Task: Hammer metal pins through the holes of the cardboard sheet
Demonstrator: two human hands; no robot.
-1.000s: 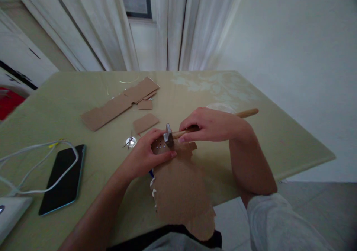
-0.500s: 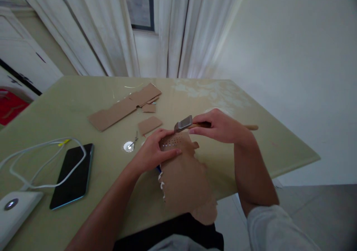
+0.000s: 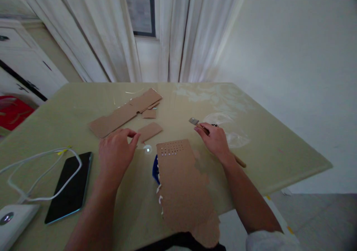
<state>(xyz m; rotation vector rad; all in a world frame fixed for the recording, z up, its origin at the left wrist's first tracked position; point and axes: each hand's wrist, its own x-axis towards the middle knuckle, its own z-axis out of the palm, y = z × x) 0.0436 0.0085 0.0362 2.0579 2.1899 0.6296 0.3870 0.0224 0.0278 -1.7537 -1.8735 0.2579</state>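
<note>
- Torn brown cardboard sheet (image 3: pixel 182 184), rows of small holes at its far end, overhangs the tabletop's (image 3: pixel 279 147) near edge.
- Right hand (image 3: pixel 214 141) grips a wooden-handled hammer (image 3: pixel 193 122).
- Left hand (image 3: pixel 117 154) loosely curled, holding nothing.

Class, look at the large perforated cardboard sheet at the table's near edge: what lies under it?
A blue object pokes out from under the cardboard sheet at its left edge; the rest is covered, so its identity stays unclear.

A brown cardboard sheet (image 3: pixel 182 184), marked by a grid of small pale holes near its far end, is laid on a pale olive-green table (image 3: pixel 279 147). A blue object (image 3: pixel 154 169) is glimpsed at the sheet's left edge. Left of the sheet, a black phone (image 3: pixel 69 186) is crossed by a white cable (image 3: pixel 36 160). Beyond the table, white curtains (image 3: pixel 195 31) are seen.
</note>
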